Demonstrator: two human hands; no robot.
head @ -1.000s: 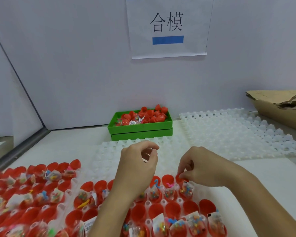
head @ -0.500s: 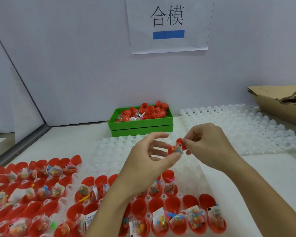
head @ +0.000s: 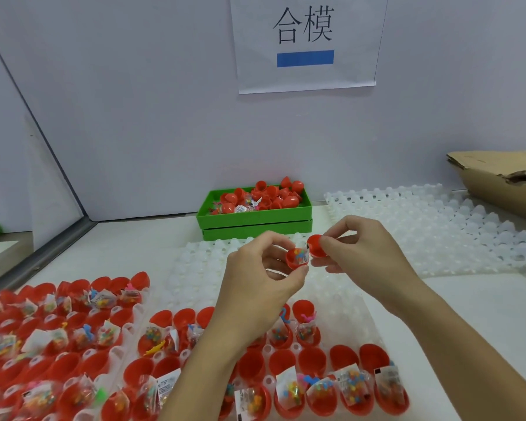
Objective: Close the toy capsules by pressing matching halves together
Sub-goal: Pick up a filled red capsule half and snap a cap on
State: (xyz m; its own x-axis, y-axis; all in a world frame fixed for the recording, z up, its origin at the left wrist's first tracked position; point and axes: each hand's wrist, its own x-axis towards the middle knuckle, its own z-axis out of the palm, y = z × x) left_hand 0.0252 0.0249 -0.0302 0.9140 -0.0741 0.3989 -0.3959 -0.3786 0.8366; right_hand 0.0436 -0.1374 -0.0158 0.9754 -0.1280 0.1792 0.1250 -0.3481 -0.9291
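My left hand [head: 263, 275] pinches a red capsule half [head: 295, 259] that holds a small bagged toy. Just right of it, my right hand [head: 359, 247] pinches the other red half [head: 315, 245]; the two halves sit close together but apart, above the white tray [head: 201, 268]. Below my hands, rows of open red capsule halves with bagged toys [head: 319, 390] fill the tray's near part.
A green bin [head: 255, 221] heaped with closed red capsules stands at the back by the wall. White moulded trays [head: 431, 232] lie at the right, a torn cardboard box [head: 498, 183] behind them. More filled red halves [head: 58, 329] lie at the left.
My right hand lifted a capsule from the tray up to my left hand. The capsule's two halves now sit in separate hands, slightly apart.
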